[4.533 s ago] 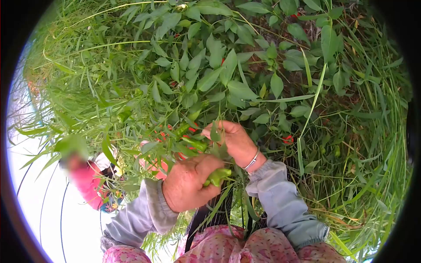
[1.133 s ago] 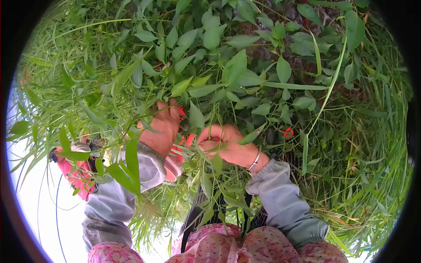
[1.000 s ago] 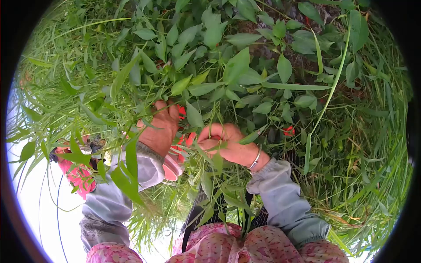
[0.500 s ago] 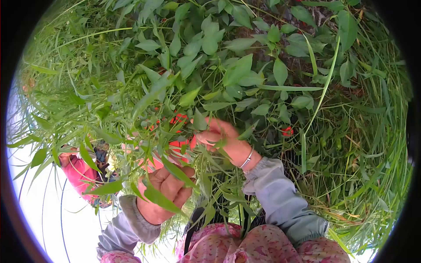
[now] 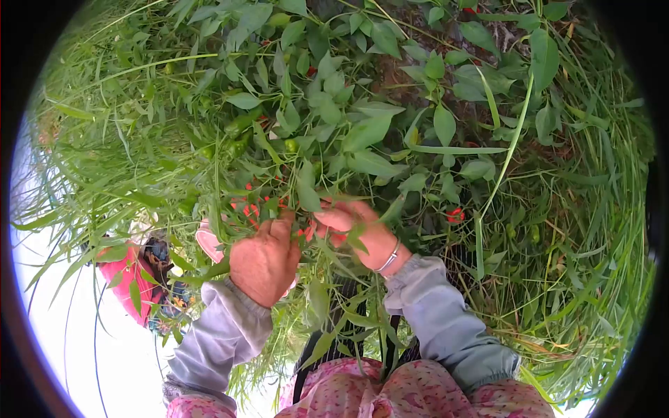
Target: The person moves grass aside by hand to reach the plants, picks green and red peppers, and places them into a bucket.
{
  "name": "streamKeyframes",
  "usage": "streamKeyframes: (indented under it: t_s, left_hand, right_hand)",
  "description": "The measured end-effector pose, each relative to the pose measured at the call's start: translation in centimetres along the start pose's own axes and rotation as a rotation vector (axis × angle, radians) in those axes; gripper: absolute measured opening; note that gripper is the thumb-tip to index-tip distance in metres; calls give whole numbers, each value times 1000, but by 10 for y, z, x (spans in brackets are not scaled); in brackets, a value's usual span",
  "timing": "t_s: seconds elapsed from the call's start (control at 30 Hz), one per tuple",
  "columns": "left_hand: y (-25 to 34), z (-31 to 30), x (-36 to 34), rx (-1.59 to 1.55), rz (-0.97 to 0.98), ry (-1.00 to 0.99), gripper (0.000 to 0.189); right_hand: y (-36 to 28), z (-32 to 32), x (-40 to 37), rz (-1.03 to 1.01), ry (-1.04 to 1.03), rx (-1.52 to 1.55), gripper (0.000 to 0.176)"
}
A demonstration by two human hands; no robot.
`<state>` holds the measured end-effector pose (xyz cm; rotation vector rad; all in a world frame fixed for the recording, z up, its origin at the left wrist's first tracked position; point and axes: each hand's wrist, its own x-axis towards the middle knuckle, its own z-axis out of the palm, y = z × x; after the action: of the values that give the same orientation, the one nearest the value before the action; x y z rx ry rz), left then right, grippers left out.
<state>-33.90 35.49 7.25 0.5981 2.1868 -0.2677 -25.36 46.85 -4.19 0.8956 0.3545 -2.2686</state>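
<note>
My left hand (image 5: 263,259) is closed among the leaves of a pepper plant (image 5: 327,101), its back toward me and its fingertips hidden. Just right of it, my right hand (image 5: 369,237) curls inward, with a metal bangle on the wrist. Bits of red pepper (image 5: 337,240) show at its fingers, partly covered by leaves. More small red peppers (image 5: 249,209) hang in the foliage directly beyond my left hand. A pale pink object (image 5: 209,241), only partly visible, lies left of my left hand.
Another red pepper cluster (image 5: 455,215) hangs to the right. Green peppers (image 5: 237,148) sit among leaves ahead. Tall grass (image 5: 592,230) crowds the right side. At the left, a person in a red top (image 5: 132,285) is partly hidden by stems.
My left hand has moved up and forward into the foliage, close to my right hand. My right hand has shifted only slightly. Leaves around the left hand have moved.
</note>
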Motion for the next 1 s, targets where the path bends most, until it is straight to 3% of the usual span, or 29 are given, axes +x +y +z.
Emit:
streamKeyframes:
  t_s: [0.07, 0.13, 0.17, 0.3, 0.4, 0.5, 0.6, 0.7, 0.8, 0.83, 0.93, 0.97, 1.0]
  left_hand:
    - [18, 4, -8, -108, 7, -68, 48]
    - [34, 5, -15, -125, 21, -179, 48]
    - [31, 22, -21, -150, 136, -7, 49]
    - [17, 10, -12, -634, 201, -40, 40]
    - [2, -18, 6, -910, -106, -17, 34]
    - [-24, -2, 38, -857, 14, 139, 29]
    - [-9, 13, 70, -506, 60, 172, 30]
    - [-11, 53, 89, -821, 109, 187, 33]
    - [-13, 55, 86, -1087, -30, -4, 35]
    - [-10, 56, 86, -1038, 150, 216, 32]
    - [-4, 24, 68, -570, 44, 215, 31]
    - [-5, 28, 62, -635, 80, 281, 28]
    - [-4, 28, 56, -700, 51, 202, 26]
  right_hand:
    - [-9, -4, -2, 111, -5, -78, 50]
    - [-7, -2, -2, 51, 38, -20, 39]
    - [0, -4, 2, -11, 49, -8, 36]
    - [3, -12, -1, -43, 50, 83, 29]
    - [-4, -18, -5, 17, 46, 40, 28]
    - [-4, -26, -3, 15, 40, -14, 27]
    - [-6, -29, -6, 5, 30, -28, 28]
    - [-12, -33, -10, 28, 61, -93, 26]
    - [-9, -37, -12, 24, 65, -113, 26]
    - [-8, -38, -13, 14, 57, -110, 26]
    - [-8, -39, -13, 42, 73, -144, 28]
    - [-7, -40, -13, 42, 66, -133, 29]
    - [-6, -41, -13, 43, 57, -124, 29]
